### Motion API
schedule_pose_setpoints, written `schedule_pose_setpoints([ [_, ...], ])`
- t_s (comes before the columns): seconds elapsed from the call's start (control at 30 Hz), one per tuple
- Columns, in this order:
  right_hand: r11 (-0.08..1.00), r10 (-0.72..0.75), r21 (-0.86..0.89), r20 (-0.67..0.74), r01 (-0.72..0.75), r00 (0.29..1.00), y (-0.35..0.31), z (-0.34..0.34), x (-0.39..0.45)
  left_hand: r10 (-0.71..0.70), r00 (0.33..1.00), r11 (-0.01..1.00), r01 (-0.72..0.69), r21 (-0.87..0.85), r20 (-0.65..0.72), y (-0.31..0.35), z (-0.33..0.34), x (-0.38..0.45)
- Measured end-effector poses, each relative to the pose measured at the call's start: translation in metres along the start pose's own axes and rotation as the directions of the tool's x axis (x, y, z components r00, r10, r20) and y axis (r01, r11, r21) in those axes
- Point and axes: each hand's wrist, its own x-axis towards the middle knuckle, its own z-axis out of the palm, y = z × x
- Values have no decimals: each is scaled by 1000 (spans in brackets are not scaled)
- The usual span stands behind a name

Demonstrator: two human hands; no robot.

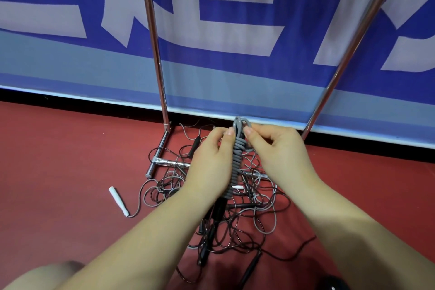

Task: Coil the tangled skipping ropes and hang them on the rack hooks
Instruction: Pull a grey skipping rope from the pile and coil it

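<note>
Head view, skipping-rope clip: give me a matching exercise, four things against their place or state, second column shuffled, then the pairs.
Things:
1. grey coiled rope
2. white handle
3. tangled ropes
4. rack base bar

Places or states:
A. lying alone on the red floor, left of the pile
B. chrome, resting on the floor below the left upright
C. wound tightly, held between the left hand and right hand
D. loose heap of thin loops on the floor under the hands

Pairs: 1-C, 2-A, 3-D, 4-B
</note>
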Motion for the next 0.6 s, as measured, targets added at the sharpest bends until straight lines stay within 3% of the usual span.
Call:
schedule_pose_setpoints([
  [0.1,999,-22,-41,22,23,1000,2,0,2,24,999,996,-22,81,-24,1,0,1],
  [0.27,983,-92,-156,22,95,995,4,-2,-2,32,999,998,-31,47,-29,3,2,2],
  [0.43,967,-153,-207,-9,148,988,5,-4,-3,-5,999,996,2,-90,-36,4,7,3],
  [0.6,963,-96,-247,49,106,994,4,-5,-2,-83,996,981,79,-178,-19,1,15,0],
])
